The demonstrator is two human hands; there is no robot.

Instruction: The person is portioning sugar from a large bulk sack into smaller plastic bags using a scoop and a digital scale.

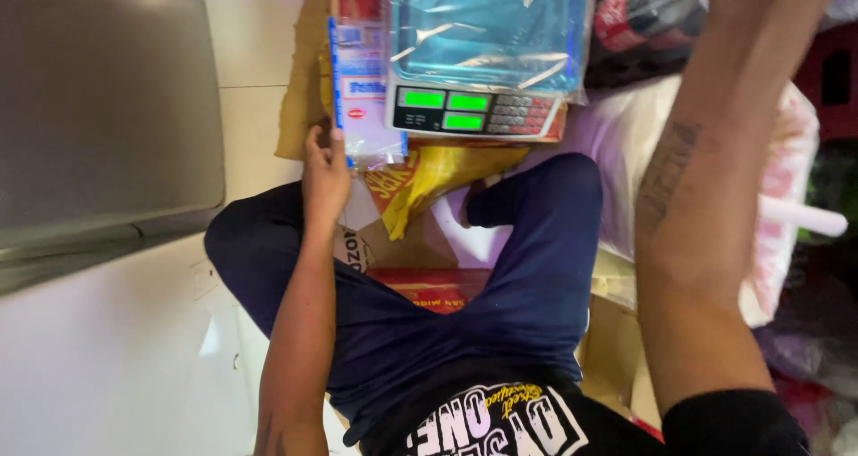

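Raising the tattooed right forearm (706, 197) closest to the lens, its hand cut off at the top edge, grip impossible to tell. Pinching the near corner of the packet of clear bags (362, 81) with the left hand (326, 175), fingers curled shut on it, just beside the plastic-wrapped scale (478, 108). Probably best keeping that pinch firm and flat, avoiding nudging the scale or the yellow bag (438, 175).
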